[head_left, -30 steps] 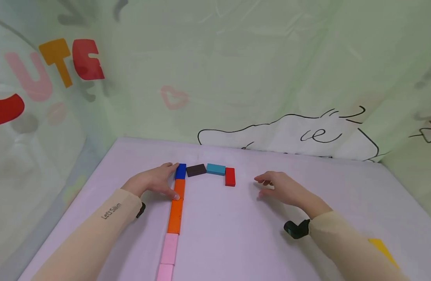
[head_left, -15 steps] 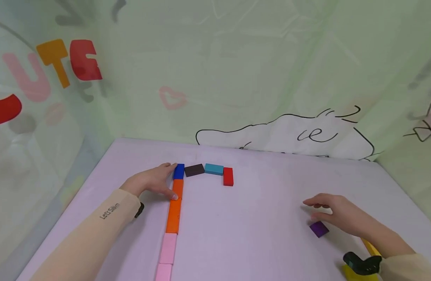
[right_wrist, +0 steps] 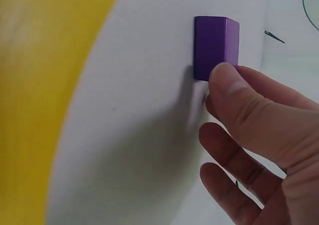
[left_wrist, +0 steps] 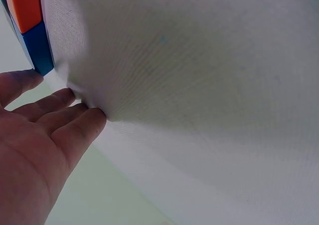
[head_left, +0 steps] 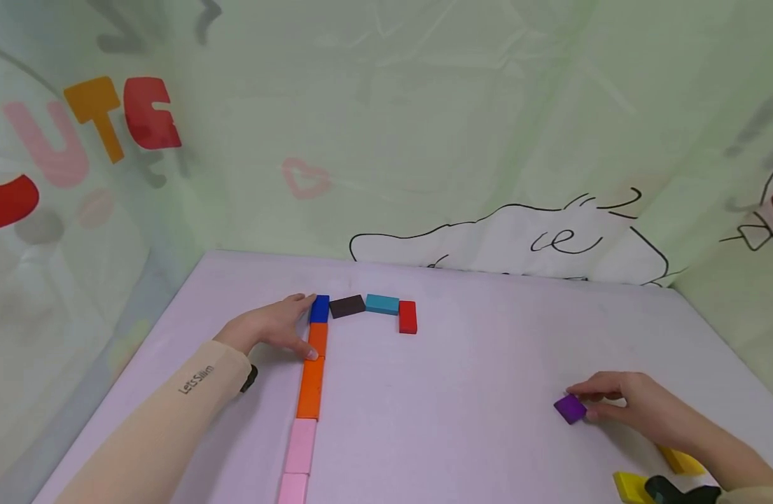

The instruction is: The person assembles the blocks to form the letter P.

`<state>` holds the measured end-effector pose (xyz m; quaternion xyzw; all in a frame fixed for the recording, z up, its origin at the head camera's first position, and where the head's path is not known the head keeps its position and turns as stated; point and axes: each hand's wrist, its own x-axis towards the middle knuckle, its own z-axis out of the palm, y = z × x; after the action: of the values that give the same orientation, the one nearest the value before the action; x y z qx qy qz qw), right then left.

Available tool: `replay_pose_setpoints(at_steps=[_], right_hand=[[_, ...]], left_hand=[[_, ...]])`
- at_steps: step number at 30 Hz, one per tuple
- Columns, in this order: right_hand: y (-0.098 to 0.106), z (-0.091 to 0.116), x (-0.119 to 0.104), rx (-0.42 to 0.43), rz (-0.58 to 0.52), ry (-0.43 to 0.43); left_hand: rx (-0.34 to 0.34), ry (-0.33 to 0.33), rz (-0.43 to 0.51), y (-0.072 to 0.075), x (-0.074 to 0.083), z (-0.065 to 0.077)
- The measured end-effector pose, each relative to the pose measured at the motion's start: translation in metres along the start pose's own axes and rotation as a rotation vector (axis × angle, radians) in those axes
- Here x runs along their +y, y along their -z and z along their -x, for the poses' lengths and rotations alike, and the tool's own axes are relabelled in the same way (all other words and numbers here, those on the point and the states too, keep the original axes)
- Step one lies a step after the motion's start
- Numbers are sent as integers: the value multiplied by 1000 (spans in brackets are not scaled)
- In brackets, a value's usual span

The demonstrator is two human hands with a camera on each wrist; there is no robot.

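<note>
A purple block is pinched between the thumb and forefinger of my right hand, on the right side of the table. In the right wrist view the purple block juts out past the thumb tip. My left hand lies with extended fingers along a line of blocks at the left. One fingertip touches the blue block at the line's far end, and the thumb rests by the joint of two orange blocks. In the left wrist view, the blue block meets a fingertip.
Pink blocks continue the line towards me. From the blue block, a dark brown block, a light blue block and a red block run rightwards. Yellow blocks lie by my right forearm. A printed curtain stands behind the table.
My right hand has moved right and towards me from near the red block, and now grips the purple block. The left hand has stayed at the blue and orange blocks.
</note>
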<state>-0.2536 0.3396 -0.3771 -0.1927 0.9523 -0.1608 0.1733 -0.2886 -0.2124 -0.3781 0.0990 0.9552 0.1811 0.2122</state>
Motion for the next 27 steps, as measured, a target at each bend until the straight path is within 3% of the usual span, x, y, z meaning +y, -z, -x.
replay_pose_setpoints(at_steps=[6,11,16,21,27], right_hand=[[-6,-1,-2,57,8,33],[-11,-10,-16,98,14,61],[-14,-28,-46,128,27,84],[-16,-51,-83,87,7,52],[-24,-75,-119,68,-25,84]], left_hand=[[-4,11,3,1,2,1],[-7,14,7,1,3,1],[-8,9,6,0,3,1],[-5,9,6,0,2,1],[-2,17,14,-1,2,0]])
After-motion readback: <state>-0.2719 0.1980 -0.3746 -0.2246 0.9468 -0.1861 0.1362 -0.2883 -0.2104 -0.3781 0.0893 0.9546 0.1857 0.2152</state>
